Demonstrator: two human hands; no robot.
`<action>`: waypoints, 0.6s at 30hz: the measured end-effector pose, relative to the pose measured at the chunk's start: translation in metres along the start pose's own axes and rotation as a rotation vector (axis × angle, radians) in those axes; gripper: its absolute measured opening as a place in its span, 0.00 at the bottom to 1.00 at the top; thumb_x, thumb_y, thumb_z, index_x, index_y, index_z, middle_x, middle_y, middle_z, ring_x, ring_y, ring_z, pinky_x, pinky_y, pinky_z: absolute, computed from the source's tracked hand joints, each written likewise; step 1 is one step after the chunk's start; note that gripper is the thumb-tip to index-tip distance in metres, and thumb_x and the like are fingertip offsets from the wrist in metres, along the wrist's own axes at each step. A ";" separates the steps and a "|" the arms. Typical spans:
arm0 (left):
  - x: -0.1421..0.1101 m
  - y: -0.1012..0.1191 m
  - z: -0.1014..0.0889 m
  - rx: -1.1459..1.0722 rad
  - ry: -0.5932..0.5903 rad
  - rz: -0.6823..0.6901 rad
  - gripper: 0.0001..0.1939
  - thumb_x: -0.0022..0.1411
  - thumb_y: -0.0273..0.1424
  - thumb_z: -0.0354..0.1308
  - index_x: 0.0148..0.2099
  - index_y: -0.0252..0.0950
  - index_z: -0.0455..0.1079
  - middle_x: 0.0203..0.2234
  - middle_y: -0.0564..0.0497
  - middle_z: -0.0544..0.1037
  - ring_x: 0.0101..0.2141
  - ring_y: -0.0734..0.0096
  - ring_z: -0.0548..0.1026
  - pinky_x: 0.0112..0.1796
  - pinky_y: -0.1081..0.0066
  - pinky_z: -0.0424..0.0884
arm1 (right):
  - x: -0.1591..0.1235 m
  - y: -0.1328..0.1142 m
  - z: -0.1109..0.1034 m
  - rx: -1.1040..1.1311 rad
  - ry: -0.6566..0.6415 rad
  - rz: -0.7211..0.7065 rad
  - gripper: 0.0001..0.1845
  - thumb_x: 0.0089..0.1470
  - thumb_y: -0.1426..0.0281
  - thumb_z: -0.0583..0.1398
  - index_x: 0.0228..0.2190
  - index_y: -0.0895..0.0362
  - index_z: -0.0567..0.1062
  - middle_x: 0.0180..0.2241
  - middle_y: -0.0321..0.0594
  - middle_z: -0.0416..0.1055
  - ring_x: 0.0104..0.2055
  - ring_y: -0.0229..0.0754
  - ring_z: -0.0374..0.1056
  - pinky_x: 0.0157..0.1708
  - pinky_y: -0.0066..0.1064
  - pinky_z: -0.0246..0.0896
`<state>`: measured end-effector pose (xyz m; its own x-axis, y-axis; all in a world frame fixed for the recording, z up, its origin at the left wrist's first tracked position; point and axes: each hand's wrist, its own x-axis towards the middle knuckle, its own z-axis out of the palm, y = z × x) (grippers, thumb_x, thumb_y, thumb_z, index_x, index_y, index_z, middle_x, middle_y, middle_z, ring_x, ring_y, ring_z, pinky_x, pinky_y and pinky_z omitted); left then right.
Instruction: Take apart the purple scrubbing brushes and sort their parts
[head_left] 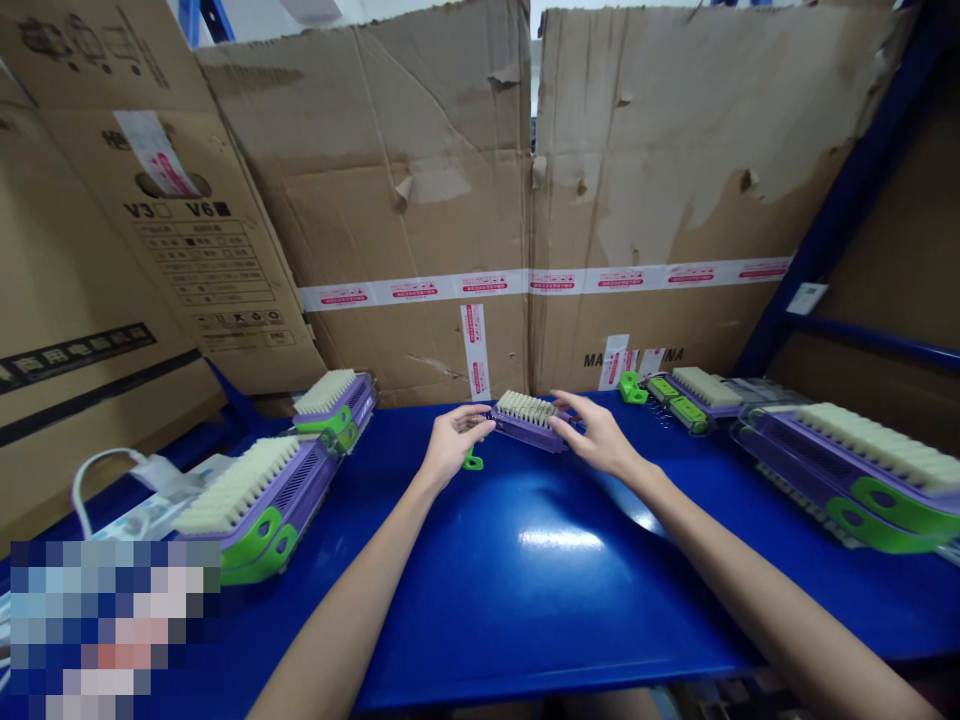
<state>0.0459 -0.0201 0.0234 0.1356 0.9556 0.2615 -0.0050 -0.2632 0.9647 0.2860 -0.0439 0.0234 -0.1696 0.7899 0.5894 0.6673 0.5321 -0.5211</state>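
Note:
A purple brush head (529,430) with rows of cream bristles is held between my two hands, bristles up, near the back of the blue surface. My left hand (450,442) pinches at its left end, where a small dark part between thumb and fingers is too small to make out. My right hand (598,432) grips the right end, with thumb in front and fingers behind. A bright green piece with a hole (472,461) shows just below my left fingertips; whether it joins the brush head, I cannot tell.
Purple-and-green brushes lie on the left (247,490) and right (870,470) of the blue table (555,600). Another green piece (633,388) sits at the back right. Cardboard (405,220) walls the back. A white cable and plug (154,472) lie at the left.

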 end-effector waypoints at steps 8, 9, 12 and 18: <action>-0.006 -0.001 0.006 0.092 -0.101 0.050 0.20 0.45 0.36 0.68 0.41 0.33 0.76 0.32 0.47 0.80 0.34 0.67 0.77 0.40 0.66 0.73 | 0.002 -0.010 0.010 0.538 0.137 0.259 0.25 0.45 0.59 0.64 0.43 0.59 0.73 0.33 0.41 0.74 0.35 0.42 0.70 0.38 0.35 0.67; -0.008 0.000 0.007 0.141 -0.110 0.063 0.19 0.46 0.37 0.67 0.41 0.34 0.76 0.32 0.47 0.80 0.34 0.66 0.77 0.40 0.66 0.73 | 0.003 -0.009 0.008 0.590 0.166 0.299 0.26 0.43 0.58 0.65 0.43 0.59 0.73 0.32 0.40 0.74 0.35 0.42 0.70 0.37 0.34 0.67; -0.012 0.001 0.013 0.279 -0.116 0.118 0.15 0.50 0.37 0.64 0.39 0.35 0.77 0.34 0.46 0.81 0.35 0.63 0.77 0.40 0.64 0.73 | 0.005 -0.007 0.002 0.724 0.243 0.405 0.29 0.39 0.57 0.68 0.42 0.59 0.73 0.32 0.41 0.75 0.35 0.42 0.71 0.34 0.34 0.68; -0.022 0.001 0.029 0.440 -0.107 0.276 0.08 0.50 0.35 0.64 0.33 0.38 0.76 0.28 0.49 0.80 0.32 0.65 0.76 0.39 0.66 0.70 | 0.002 -0.023 0.015 0.948 0.244 0.562 0.38 0.39 0.61 0.69 0.51 0.58 0.65 0.40 0.47 0.75 0.40 0.47 0.73 0.37 0.37 0.71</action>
<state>0.0720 -0.0450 0.0174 0.2886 0.8304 0.4766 0.3585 -0.5553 0.7504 0.2592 -0.0503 0.0272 0.1964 0.9649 0.1742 -0.2335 0.2186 -0.9475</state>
